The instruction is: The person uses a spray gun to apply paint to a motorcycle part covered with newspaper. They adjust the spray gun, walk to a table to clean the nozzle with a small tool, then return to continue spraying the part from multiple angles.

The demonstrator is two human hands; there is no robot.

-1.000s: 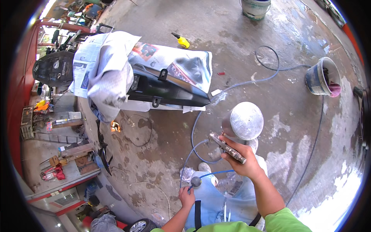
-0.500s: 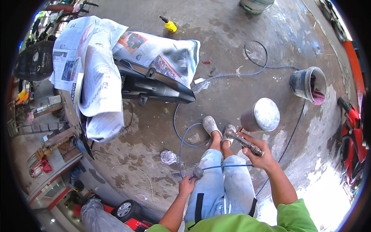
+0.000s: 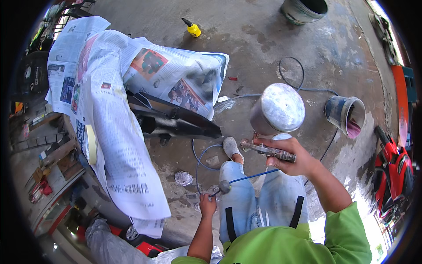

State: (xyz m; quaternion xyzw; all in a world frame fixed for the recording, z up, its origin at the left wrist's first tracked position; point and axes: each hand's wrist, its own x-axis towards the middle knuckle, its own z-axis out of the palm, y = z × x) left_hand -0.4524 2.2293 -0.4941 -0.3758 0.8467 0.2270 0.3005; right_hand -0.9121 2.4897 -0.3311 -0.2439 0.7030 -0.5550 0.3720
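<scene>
A metal spray gun with a large silver cup on top is gripped by my right hand, its nozzle facing left. From the gun a blue air hose runs across my thighs, through a round grey fitting. At my left knee, my left hand is closed around the hose beyond that fitting. A glossy black plastic panel lies to the left of the gun, apart from it. Printed newspaper sheets cover much around the panel, with a roll of tape against them.
A yellow bottle stands on the floor at the far side. One bucket is at the back; another bucket with a pink cloth sits at right. Hose loops and crumpled plastic lie on the floor. A red motorcycle is far right.
My right hand has raised the spray gun, bringing its cup closer and farther left. The newspaper's near flap now hangs longer and lower. My left hand stays on the hose.
</scene>
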